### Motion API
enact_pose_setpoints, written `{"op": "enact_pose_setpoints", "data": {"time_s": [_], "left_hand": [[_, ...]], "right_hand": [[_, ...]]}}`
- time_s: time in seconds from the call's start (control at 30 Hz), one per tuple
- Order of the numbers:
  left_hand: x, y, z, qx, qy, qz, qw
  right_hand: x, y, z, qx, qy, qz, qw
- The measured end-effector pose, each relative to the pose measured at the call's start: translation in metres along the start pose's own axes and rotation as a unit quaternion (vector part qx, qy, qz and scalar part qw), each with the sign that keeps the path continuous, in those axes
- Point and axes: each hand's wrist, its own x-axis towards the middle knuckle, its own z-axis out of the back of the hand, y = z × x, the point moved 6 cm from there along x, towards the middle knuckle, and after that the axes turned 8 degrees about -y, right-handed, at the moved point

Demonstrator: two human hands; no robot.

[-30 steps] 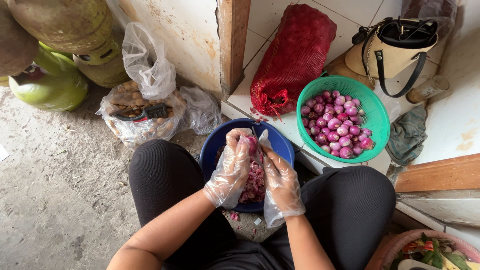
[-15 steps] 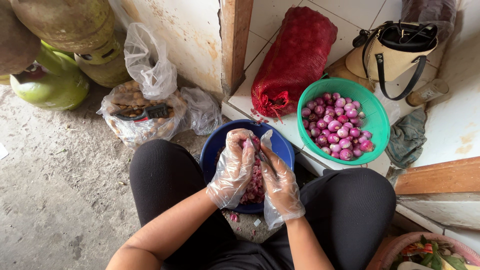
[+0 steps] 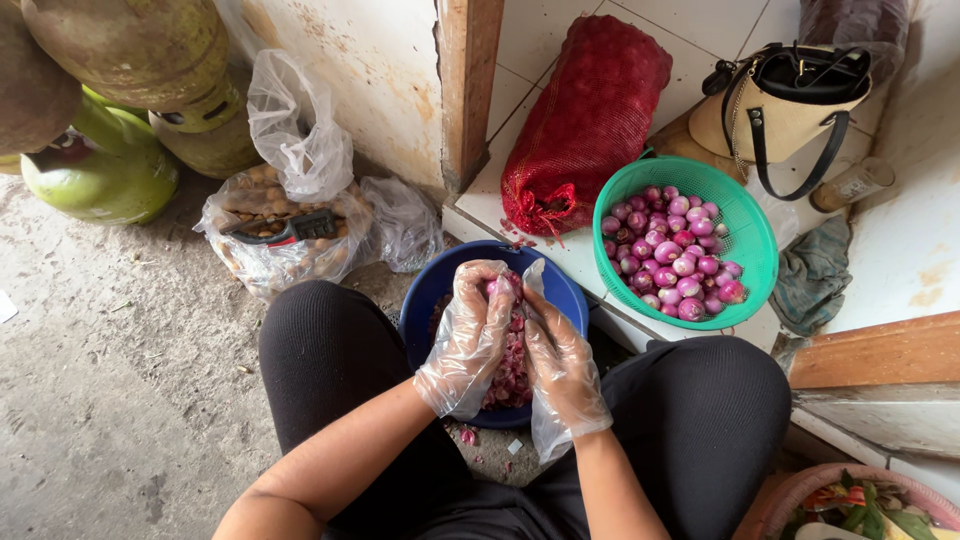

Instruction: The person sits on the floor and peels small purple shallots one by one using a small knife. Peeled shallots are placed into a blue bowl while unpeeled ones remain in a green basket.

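Far to my left stands a green gas cylinder (image 3: 100,170) on the rough concrete floor (image 3: 90,400), and next to it a clear plastic bag (image 3: 290,215) slumps against the wall, with a dark-handled tool lying across it. Between my knees sits a blue bowl (image 3: 425,300), filled with purple-pink peelings.

My left hand (image 3: 470,340), in a loose clear plastic glove, hovers over the bowl, its fingers curled around a small shallot (image 3: 500,287). The shallot looks glossy and pinkish purple, mostly hidden behind the crinkled glove. My right hand (image 3: 560,360), gloved the same way, presses in just beside the left, fingertips meeting the same shallot from the other side; I cannot tell whether it holds anything more.

Further right, on the white tiled step (image 3: 560,245), a red mesh sack (image 3: 585,120) leans back. Beside it, a green basket (image 3: 755,250) holds a heap of peeled shallots (image 3: 670,255), smooth, shiny and pink. Behind it stands a beige handbag (image 3: 770,110) with black straps, and a grey cloth (image 3: 815,275) lies crumpled near the basket.
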Motion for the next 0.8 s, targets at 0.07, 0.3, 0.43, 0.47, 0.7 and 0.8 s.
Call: {"op": "enact_pose_setpoints", "data": {"time_s": [0.07, 0.3, 0.43, 0.47, 0.7, 0.8], "left_hand": [[0.001, -0.004, 0.002, 0.009, -0.011, -0.025, 1.0], [-0.002, -0.001, 0.0, 0.0, -0.003, -0.033, 0.999], [-0.004, 0.027, -0.011, -0.177, 0.031, 0.16, 0.971], [-0.002, 0.026, -0.013, -0.203, 0.029, 0.143, 0.968], [-0.004, 0.015, -0.01, -0.207, 0.036, 0.082, 0.974], [-0.004, 0.007, -0.005, -0.15, 0.022, 0.051, 0.987]], "right_hand": [[0.002, 0.009, -0.003, -0.038, 0.002, 0.093, 0.995], [0.006, -0.008, 0.003, 0.008, -0.014, 0.032, 0.999], [0.005, -0.013, 0.001, 0.161, -0.002, -0.055, 0.985], [0.004, -0.012, 0.001, 0.165, -0.01, -0.064, 0.984], [0.001, -0.002, -0.001, 0.093, -0.016, -0.059, 0.994], [0.003, -0.003, -0.001, 0.065, -0.024, -0.036, 0.997]]}}
